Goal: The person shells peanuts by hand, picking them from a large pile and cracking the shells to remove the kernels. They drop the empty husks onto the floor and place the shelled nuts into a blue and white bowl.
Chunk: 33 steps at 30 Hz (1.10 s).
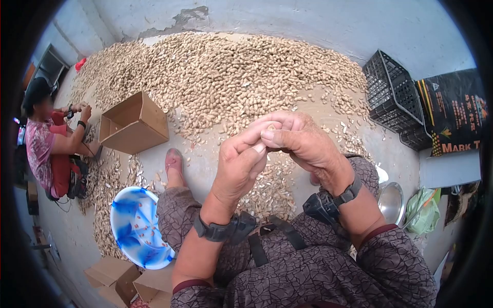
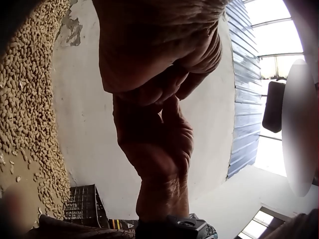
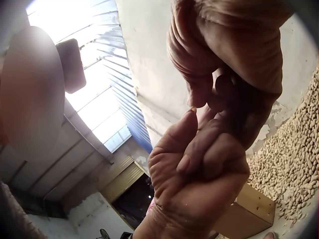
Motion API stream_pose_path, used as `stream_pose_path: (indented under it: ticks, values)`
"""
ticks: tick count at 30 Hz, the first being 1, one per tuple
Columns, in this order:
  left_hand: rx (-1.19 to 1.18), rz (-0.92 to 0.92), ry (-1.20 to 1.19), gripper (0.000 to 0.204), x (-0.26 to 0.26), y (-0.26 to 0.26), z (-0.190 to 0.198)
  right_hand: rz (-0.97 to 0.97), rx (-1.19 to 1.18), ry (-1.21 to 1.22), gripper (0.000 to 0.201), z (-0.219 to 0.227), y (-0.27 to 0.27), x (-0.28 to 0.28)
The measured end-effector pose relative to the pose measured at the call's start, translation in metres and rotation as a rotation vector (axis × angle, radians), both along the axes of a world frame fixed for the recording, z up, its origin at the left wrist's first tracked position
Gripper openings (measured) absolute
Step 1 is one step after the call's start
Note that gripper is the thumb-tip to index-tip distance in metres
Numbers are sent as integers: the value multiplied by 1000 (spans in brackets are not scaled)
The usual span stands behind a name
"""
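My left hand [image 1: 233,161] and right hand [image 1: 310,141] meet fingertip to fingertip in front of my chest. Between the thumbs and index fingers they pinch a peanut [image 1: 271,127], mostly covered by the fingers. Seen from the left wrist, the left hand [image 2: 159,50] fills the top and the right hand [image 2: 157,147] comes up beneath it. The right wrist view has the left hand [image 3: 199,184] with curled fingers below the right hand [image 3: 234,45]. Broken peanut shells [image 1: 272,192] lie on the floor under the hands.
A wide heap of peanuts [image 1: 231,72] lies against the wall. At left are a cardboard box [image 1: 136,136], a blue-and-white basin [image 1: 117,226] with reddish kernels, and a seated person [image 1: 43,138]. Black crates [image 1: 393,90], a printed sack [image 1: 454,110] and a metal bowl [image 1: 391,203] stand at right.
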<state>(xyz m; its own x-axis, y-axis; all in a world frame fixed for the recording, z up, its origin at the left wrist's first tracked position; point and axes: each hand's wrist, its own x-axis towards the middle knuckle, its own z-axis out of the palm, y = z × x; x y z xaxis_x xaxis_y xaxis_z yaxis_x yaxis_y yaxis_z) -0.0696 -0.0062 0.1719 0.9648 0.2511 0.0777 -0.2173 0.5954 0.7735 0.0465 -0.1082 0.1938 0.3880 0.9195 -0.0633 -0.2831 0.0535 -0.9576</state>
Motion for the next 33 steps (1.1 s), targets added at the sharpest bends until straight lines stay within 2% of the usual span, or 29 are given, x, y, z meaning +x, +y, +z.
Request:
stream_pose_path:
  ticks: [2, 4, 8, 9, 11, 13, 15, 20, 22, 26, 28, 31, 33]
  values:
    - [-18, -49, -45, 33, -1, -2, 4, 30, -9, 2, 35, 3, -2, 2]
    - [62, 62, -21, 35, 1, -11, 14, 61, -17, 4, 36, 6, -3, 2]
    - [117, 74, 41, 39, 1, -12, 13, -6, -37, -123, 32, 7, -3, -1]
    - [52, 27, 6, 40, 1, -12, 16, -26, -45, -186, 31, 8, -2, -1]
    - [-11, -23, -32, 42, 1, -10, 18, -5, -54, -178, 31, 12, -4, 1]
    - [-115, -150, -64, 42, -1, -4, 16, 17, -64, -170, 31, 21, -5, -1]
    - [-139, -124, -64, 41, 0, -6, 15, 86, 17, -13, 30, 31, -6, -5]
    - [-151, -118, -38, 38, 1, -6, 6, 81, -15, -60, 28, 24, -7, -3]
    - [-61, -54, 80, 40, 2, -6, 11, 68, -19, -72, 26, 23, -8, -3]
    - [12, -111, 8, 34, -1, -3, 9, 89, 7, -79, 23, 22, -8, -2]
    - [238, 15, 26, 33, -1, -8, 14, 83, 18, -74, 21, 18, -6, -2]
    - [261, 84, 103, 31, 0, -11, 11, 10, -17, -163, 19, 14, -6, -4]
    - [273, 122, 96, 29, 0, -14, 10, -50, -50, -326, 19, 21, -4, -7]
